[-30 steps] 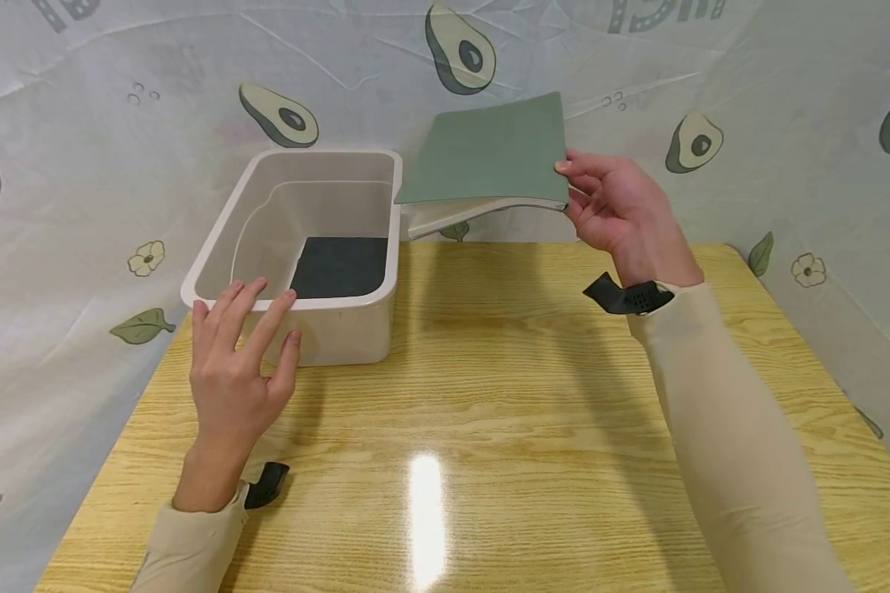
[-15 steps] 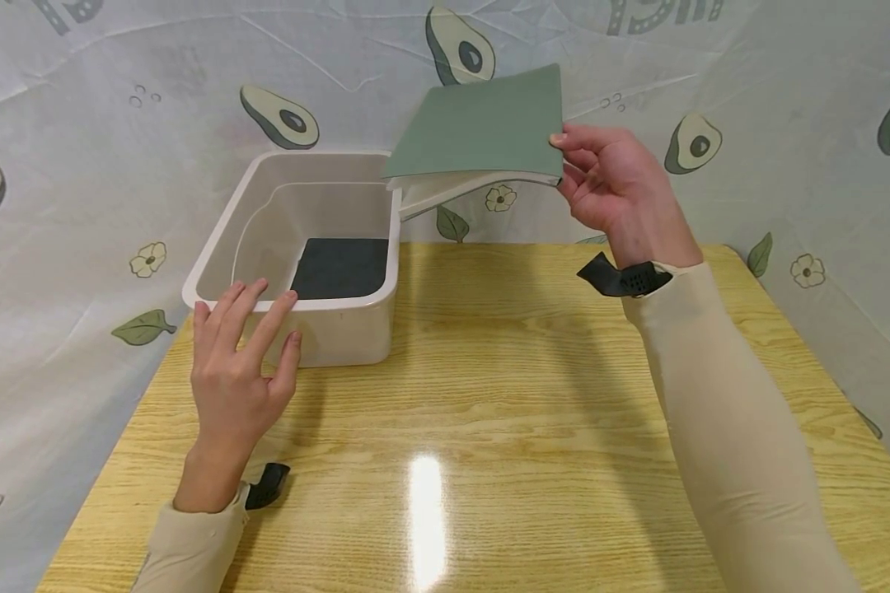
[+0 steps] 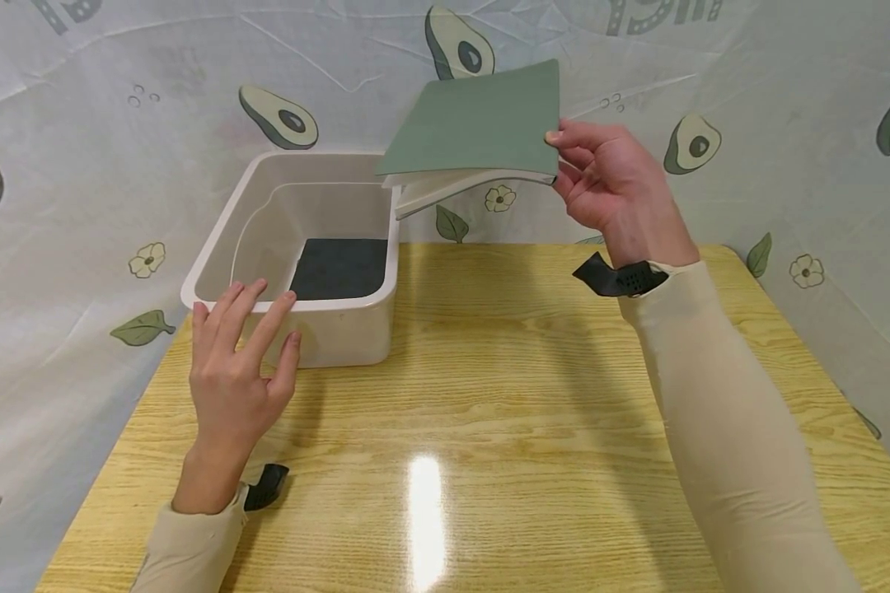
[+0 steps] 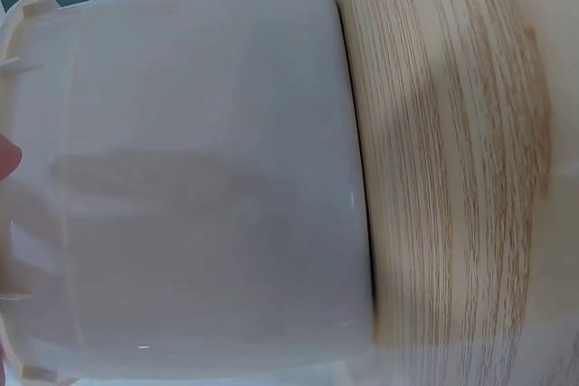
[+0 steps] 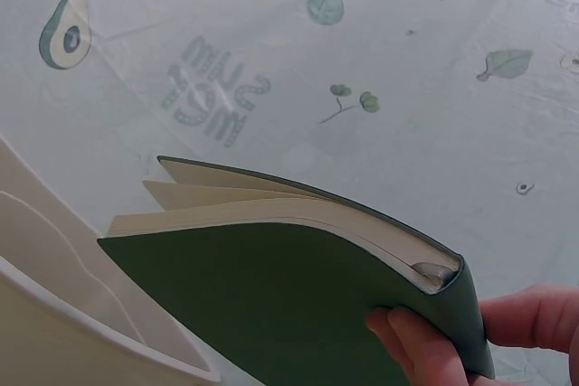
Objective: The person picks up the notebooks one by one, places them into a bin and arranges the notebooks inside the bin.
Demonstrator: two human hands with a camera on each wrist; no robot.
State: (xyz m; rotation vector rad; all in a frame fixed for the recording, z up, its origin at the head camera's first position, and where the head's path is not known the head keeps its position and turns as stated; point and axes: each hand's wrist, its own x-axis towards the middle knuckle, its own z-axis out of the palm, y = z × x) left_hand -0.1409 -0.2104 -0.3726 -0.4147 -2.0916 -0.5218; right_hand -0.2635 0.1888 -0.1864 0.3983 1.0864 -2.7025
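My right hand (image 3: 615, 177) pinches a green notebook (image 3: 482, 123) by its spine, thumb on the upper cover and fingers below. The notebook hangs in the air, its far cover and pages fanning apart over the right rim of a cream plastic bin (image 3: 341, 333). Below, in the right wrist view, the notebook's green cover (image 5: 262, 287) and pale pages are visible. My left hand (image 3: 237, 379) rests its spread fingertips on the bin's front rim. Flat on the bin's floor lies a dark rectangular thing (image 3: 341, 268), its kind unclear.
The bin stands at the back left of a wooden table (image 3: 489, 395). Behind the table hangs a pale sheet (image 3: 371, 82) printed with avocados and leaves. The bin's front wall fills most of the left wrist view.
My right hand has raised the notebook and shifted it a little left, so its free edge now overlaps the bin's right rim. The left hand and bin stay still.
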